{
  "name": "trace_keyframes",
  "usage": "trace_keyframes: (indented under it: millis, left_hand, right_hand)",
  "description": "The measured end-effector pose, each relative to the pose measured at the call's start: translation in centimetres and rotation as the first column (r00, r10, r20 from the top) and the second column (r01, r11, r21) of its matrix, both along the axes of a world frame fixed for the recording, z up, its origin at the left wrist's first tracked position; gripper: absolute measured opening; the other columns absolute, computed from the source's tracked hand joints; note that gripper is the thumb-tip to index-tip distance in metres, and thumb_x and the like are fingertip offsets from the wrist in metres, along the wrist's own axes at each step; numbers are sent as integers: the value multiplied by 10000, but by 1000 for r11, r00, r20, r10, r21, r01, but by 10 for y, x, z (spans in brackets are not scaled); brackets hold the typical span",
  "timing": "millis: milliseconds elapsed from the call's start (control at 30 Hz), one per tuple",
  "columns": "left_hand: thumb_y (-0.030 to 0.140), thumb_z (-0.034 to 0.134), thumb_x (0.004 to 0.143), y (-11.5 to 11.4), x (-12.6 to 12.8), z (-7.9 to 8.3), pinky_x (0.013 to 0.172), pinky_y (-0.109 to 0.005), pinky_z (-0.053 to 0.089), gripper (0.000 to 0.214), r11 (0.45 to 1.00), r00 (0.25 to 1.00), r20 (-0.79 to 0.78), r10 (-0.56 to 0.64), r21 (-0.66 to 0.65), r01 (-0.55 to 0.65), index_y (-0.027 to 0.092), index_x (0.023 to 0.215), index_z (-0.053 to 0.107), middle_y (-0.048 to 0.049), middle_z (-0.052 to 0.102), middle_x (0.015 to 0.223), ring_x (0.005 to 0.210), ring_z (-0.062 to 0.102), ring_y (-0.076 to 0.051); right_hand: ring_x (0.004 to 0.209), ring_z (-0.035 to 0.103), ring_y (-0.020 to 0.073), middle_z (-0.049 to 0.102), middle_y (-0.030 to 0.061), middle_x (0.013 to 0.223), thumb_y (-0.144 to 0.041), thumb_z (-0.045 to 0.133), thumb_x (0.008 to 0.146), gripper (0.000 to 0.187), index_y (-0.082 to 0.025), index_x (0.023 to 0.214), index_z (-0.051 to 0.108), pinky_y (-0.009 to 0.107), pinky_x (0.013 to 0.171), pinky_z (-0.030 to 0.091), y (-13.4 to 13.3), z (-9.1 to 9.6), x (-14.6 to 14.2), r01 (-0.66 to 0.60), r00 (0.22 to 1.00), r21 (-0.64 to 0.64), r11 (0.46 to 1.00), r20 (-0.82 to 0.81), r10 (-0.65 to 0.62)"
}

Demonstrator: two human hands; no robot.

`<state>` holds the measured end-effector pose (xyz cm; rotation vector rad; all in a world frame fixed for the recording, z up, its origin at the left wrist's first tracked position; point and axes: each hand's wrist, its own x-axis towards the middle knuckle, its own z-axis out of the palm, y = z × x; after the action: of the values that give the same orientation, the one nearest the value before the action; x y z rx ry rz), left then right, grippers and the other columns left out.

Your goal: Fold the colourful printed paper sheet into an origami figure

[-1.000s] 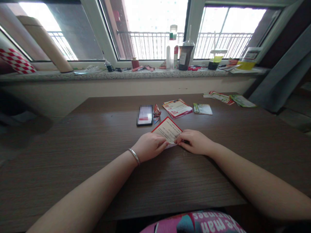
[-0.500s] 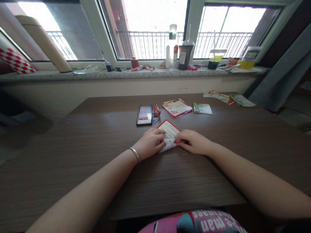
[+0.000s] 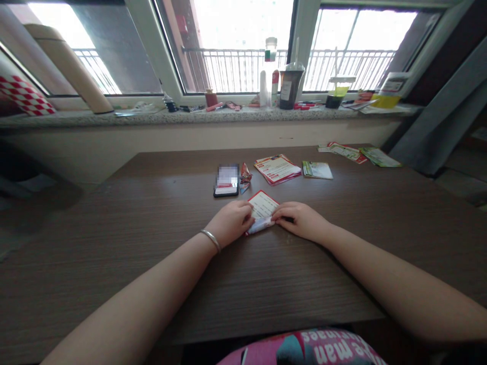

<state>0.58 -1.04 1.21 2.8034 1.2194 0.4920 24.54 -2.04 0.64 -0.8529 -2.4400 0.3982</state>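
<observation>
Between my hands lies a red-bordered paper card (image 3: 264, 205) with printed text, its near edge turned up into a pale fold. My left hand (image 3: 233, 221), with a silver bangle at the wrist, grips the card's left side with curled fingers. On the right side, the fingers of my right hand (image 3: 299, 217) pinch the end of the fold. Just beyond the card are a phone (image 3: 227, 180) with a blurred screen and a small twisted paper piece (image 3: 245, 177) in red and blue.
A stack of red-bordered cards (image 3: 277, 169) and a green-white card pile (image 3: 318, 170) lie farther back. More cards (image 3: 380, 157) are at the table's far right. Bottles and a dark drink cup (image 3: 290, 87) stand on the windowsill (image 3: 228, 116).
The near edge of the card has been rolled further over, so less of its printed face shows. Both hands have shifted only slightly, staying on the card.
</observation>
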Motion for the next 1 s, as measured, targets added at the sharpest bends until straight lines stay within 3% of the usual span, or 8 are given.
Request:
trace_keyframes:
  millis: [167,533,700,833,1000]
  left_hand:
    - [222,542,824,0,-1,-1,707,-285,478,143,1000,1000,-26,13,26,-12,172,691,559,-48,615,799,757,572,-165]
    - [251,556,824,-1,-2,2,817,-329,476,118,998,997,-66,49,39,-47,180,734,584,-52,638,871,882,574,-197]
    - [256,514,856,-2,-1,3,803,-335,493,119,995,995,-6,100,23,-100,177,888,598,-64,637,912,879,587,-202]
    - [242,458,896,-4,0,2,879,-323,483,179,1000,996,86,3,-7,-3,182,956,616,-71,628,1063,966,588,-187]
    - [221,451,904,-7,3,-1,915,-335,471,228,997,997,-2,-73,5,73,206,1050,626,-54,647,1060,1007,580,-192]
  right_hand:
    - [901,637,170,712,49,949,-179,582,836,138,-210,909,695,325,846,474,-1,3,-2,6,998,44,999,67,-9]
    - [935,619,175,696,49,1005,-229,551,872,165,-227,940,701,330,854,472,-4,4,-2,8,987,104,994,161,-25]
    - [938,606,182,695,45,1003,-260,532,888,184,-234,960,700,328,844,475,-4,1,-2,72,975,153,986,198,-102]
    - [941,595,192,694,44,1005,-246,501,903,215,-235,988,698,333,840,477,-2,0,0,141,954,191,971,235,-185]
    - [941,586,197,695,44,1003,-254,494,906,230,-232,1009,698,338,842,478,0,-1,3,131,951,204,970,251,-181]
